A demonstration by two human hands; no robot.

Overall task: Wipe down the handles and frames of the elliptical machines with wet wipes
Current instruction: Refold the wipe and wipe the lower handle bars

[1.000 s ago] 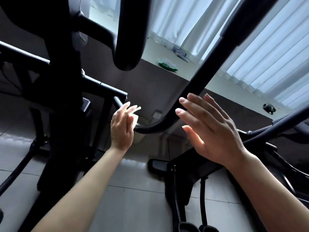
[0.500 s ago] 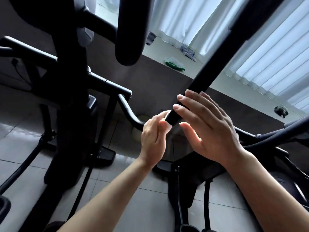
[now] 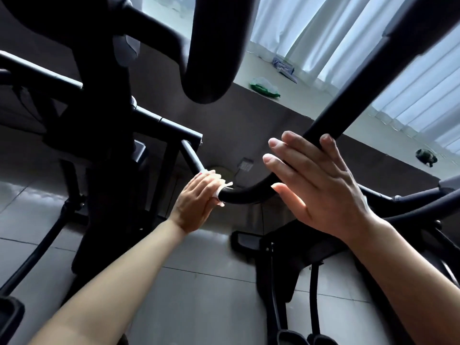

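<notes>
A black curved handle bar [image 3: 249, 195] of the elliptical machine runs from lower centre up to the upper right. My left hand [image 3: 196, 202] is wrapped round its lower bend with a white wet wipe [image 3: 220, 189] pressed between palm and bar. My right hand [image 3: 316, 185] rests against the bar higher up, fingers straight across it and the little finger hooked over the far side. The machine's dark upright frame [image 3: 99, 145] stands at the left.
A second thick black handle end [image 3: 211, 58] hangs at the top centre. On the pale window ledge [image 3: 286, 103] lie a green-and-white wipes pack [image 3: 265, 87], a blue-grey packet [image 3: 283, 64] and a small dark object [image 3: 427, 156]. Foot pedals and tiled floor [image 3: 199, 295] lie below.
My left hand slid down and left along the bar to its lower bend, wipe under the palm. My right hand came to rest on the bar higher up.
</notes>
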